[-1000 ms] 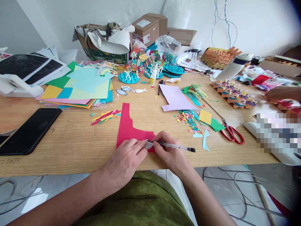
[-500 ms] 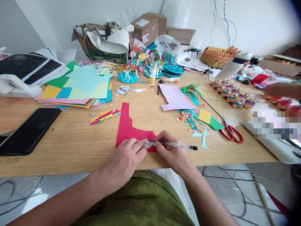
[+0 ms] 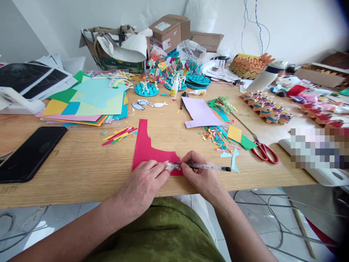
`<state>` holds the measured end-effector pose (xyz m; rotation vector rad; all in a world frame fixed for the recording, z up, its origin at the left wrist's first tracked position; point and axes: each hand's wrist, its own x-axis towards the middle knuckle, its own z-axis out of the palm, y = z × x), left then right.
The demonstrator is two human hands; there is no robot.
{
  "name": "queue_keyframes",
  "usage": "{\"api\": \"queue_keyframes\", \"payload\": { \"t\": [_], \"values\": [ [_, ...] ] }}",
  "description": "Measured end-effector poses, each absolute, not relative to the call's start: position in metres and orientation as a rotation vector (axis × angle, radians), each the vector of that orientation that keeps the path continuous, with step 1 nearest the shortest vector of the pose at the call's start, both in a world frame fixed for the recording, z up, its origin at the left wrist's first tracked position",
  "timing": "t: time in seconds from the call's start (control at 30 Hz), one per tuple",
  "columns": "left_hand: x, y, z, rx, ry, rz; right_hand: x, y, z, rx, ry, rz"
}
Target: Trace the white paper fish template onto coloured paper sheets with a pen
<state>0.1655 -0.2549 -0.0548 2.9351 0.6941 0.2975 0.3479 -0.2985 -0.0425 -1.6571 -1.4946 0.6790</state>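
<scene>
A white paper fish cutout (image 3: 171, 166) lies on a notched sheet of red paper (image 3: 144, 145) near the table's front edge. My left hand (image 3: 145, 183) presses the cutout against the red paper with its fingers held together, covering the fish's left part. In my right hand (image 3: 200, 176) is a clear-barrelled pen (image 3: 214, 167) with a black end, pinched low. Its tip points left, at the edge of the fish near the tail. Whether a line has been drawn there is too small to tell.
Red-handled scissors (image 3: 264, 152), lilac paper (image 3: 200, 111) and paper scraps (image 3: 215, 138) lie to the right. Paper strips (image 3: 120, 135), fish cutouts (image 3: 140, 104) and a glue bottle (image 3: 174, 87) are beyond the red sheet. Leftward are a black phone (image 3: 32, 153) and coloured paper (image 3: 100, 96).
My right hand and the pen have shifted slightly right along the fish, and more of its tail shows. My left hand stays pressed on the cutout. The whole view has moved a little.
</scene>
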Motion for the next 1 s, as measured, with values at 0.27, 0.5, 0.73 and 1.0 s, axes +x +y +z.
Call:
{"api": "queue_keyframes", "payload": {
  "t": [0.27, 0.5, 0.73, 1.0],
  "values": [
    [0.171, -0.254, -0.055, 2.983, 0.711, 0.247, 0.35, -0.298, -0.043, -1.63, -1.437, 0.727],
    [0.173, -0.255, -0.053, 2.992, 0.731, 0.191, 0.35, -0.298, -0.045, -1.594, -1.39, 0.782],
    [0.174, -0.255, -0.052, 2.995, 0.751, 0.182, 0.35, -0.296, -0.048, -1.614, -1.455, 0.742],
    [0.177, -0.255, -0.049, 3.0, 0.76, 0.169, 0.351, -0.295, -0.046, -1.629, -1.468, 0.733]
  ]
}}
